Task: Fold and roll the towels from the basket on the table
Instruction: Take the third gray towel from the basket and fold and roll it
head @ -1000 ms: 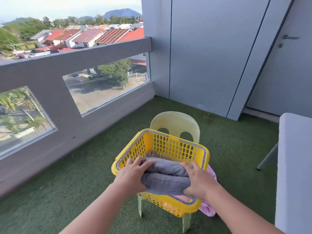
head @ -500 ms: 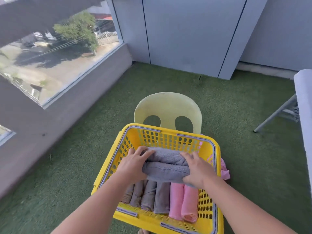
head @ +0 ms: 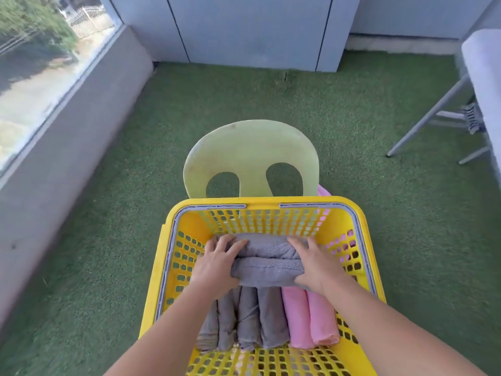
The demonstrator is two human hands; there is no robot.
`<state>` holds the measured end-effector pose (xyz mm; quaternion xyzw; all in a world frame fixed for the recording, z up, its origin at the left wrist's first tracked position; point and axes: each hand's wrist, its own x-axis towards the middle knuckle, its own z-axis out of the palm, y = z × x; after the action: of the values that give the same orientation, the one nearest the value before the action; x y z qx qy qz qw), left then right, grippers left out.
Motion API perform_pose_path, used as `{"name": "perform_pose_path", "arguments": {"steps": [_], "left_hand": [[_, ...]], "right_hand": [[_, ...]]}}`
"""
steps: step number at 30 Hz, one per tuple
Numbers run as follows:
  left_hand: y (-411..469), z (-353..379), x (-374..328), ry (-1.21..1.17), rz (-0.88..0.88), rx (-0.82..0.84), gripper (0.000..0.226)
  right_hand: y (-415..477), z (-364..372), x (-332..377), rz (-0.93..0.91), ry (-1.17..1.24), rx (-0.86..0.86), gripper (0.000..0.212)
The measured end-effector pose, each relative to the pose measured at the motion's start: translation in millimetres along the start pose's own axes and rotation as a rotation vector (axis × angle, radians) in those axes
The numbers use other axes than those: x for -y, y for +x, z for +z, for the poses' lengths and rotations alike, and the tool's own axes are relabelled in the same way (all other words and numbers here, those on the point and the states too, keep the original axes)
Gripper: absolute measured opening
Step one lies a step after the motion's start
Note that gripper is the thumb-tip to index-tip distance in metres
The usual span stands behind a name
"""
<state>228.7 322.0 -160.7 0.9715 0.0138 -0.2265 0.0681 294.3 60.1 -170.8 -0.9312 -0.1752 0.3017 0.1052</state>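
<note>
Home balcony: artificial grass [head: 352, 126], glazed parapet [head: 40, 85], plastic chair [head: 250, 147]

Yellow basket [head: 267, 201] atop pale plastic chair [head: 249, 147] on green turf [head: 366, 126]

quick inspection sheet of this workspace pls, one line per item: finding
surface: table at the right edge, with only a strip of its top and its folding legs in view; the floor is green turf.
job's things: yellow basket in front of a pale chair; inside it a folded grey towel is held at the far end of a row of rolled grey towels and two pink rolls.
clutter: pink cloth behind the basket's far right corner; striped cloth under the table.
grippers: left hand and right hand each grip one end of the folded grey towel.
cables: nothing seen.
surroundings: glass panel in a low wall at left; grey wall panels ahead.
</note>
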Motion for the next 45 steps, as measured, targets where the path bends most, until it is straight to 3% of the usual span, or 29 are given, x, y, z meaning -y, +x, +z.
{"name": "perform_pose_path", "arguments": {"steps": [11,22,27,33,45], "left_hand": [[14,36,18,-0.006,-0.033,-0.02,0.089],[-35,-40,14,-0.142,0.075,-0.215,0.06],[-76,-91,27,-0.278,0.101,-0.361,0.062],[-140,-137,83,-0.37,-0.023,-0.527,0.058],[-249,-151,264,-0.43,-0.267,-0.585,0.054]], "right_hand": [[29,34,5,0.043,-0.097,-0.005,0.105],[-42,-35,64,0.096,-0.04,-0.176,0.085],[-80,-83,119,0.029,-0.029,-0.289,0.085],[-93,-115,201,-0.139,-0.061,-0.371,0.082],[-67,-70,425,-0.374,-0.01,-0.341,0.081]]}}
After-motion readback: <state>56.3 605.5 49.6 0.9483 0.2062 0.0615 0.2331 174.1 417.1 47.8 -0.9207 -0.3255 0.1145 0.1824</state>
